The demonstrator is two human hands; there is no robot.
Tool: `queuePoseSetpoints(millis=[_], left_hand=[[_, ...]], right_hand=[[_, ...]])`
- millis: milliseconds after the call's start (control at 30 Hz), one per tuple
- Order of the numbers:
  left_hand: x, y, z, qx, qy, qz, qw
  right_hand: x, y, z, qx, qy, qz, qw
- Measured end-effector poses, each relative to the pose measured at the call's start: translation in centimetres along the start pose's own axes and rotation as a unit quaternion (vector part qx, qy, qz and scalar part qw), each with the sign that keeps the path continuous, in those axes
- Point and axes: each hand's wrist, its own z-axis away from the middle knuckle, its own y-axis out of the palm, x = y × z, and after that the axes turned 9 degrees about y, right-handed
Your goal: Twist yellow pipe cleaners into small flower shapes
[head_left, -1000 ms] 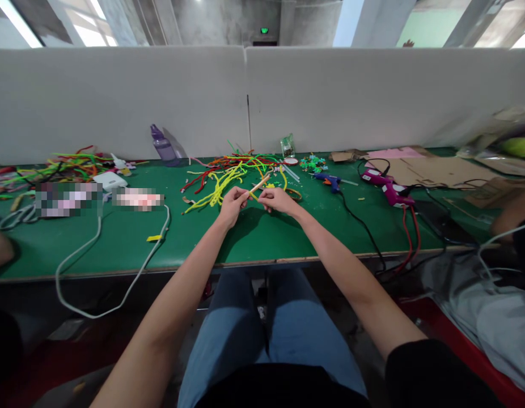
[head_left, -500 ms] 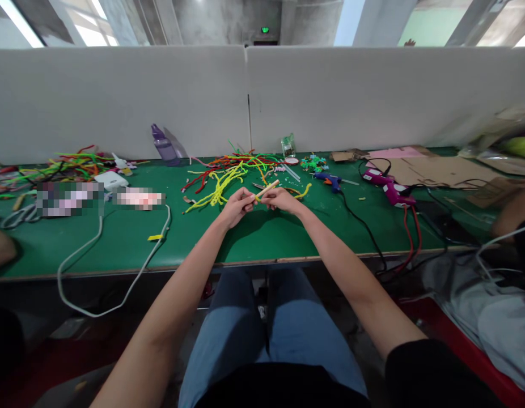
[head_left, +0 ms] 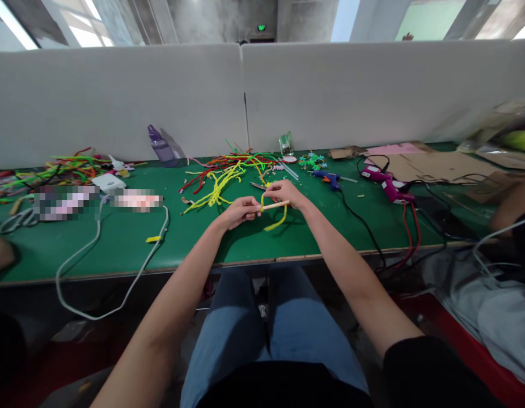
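My left hand [head_left: 242,212] pinches the left end of a thin pale wooden stick [head_left: 275,205], held nearly level above the table. A yellow pipe cleaner [head_left: 281,221] is wound at that same end. My right hand [head_left: 284,193] has its fingers closed on the pipe cleaner above the stick, and the loose tail hangs down below. Just behind the hands lie scissors [head_left: 257,186], partly hidden by my right hand. A bunch of yellow pipe cleaners [head_left: 217,190] is spread on the table beyond my left hand.
On the green table [head_left: 194,238], a blue glue gun [head_left: 329,179] with a black cord lies right, near magenta devices [head_left: 396,190] and cardboard [head_left: 441,167]. A purple bottle [head_left: 161,146] stands back left. A white cable [head_left: 96,238] loops over the front edge.
The stick has swung from slanting up to nearly level. My right hand has lifted slightly and drawn the pipe cleaner up, and its tail now hangs below the stick.
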Motion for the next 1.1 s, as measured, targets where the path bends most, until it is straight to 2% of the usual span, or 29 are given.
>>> queuePoseSetpoints(millis=[167,333,400,533,700,900,1100], left_hand=[[0.2,0.1,-0.2,-0.022,0.029,-0.056,0.998],[0.6,0.1,-0.3,-0.004,0.033,-0.102,0.994],[0.7,0.2,-0.3,-0.009,0.046,-0.130,0.990],[0.8,0.2,-0.3,-0.020,0.060,-0.163,0.985],[0.8,-0.1,-0.3,-0.026,0.077,-0.200,0.976],[1.1,-0.7,-0.6,-0.102,0.103,-0.208,0.967],[1.0,-1.5,-1.1,-0.222,0.144,-0.165,0.950]], right_hand=[[0.6,0.0,0.4,-0.041,-0.020,0.001,0.999],[1.3,-0.5,1.2,0.025,0.000,-0.017,1.000],[1.6,-0.5,1.5,0.024,0.001,-0.020,1.000],[2.2,0.1,1.6,-0.034,-0.030,0.015,0.999],[2.3,1.0,1.7,-0.114,-0.123,0.100,0.981],[1.8,1.3,1.7,-0.133,-0.182,0.174,0.959],[1.3,1.4,1.5,-0.149,-0.200,0.200,0.948]])
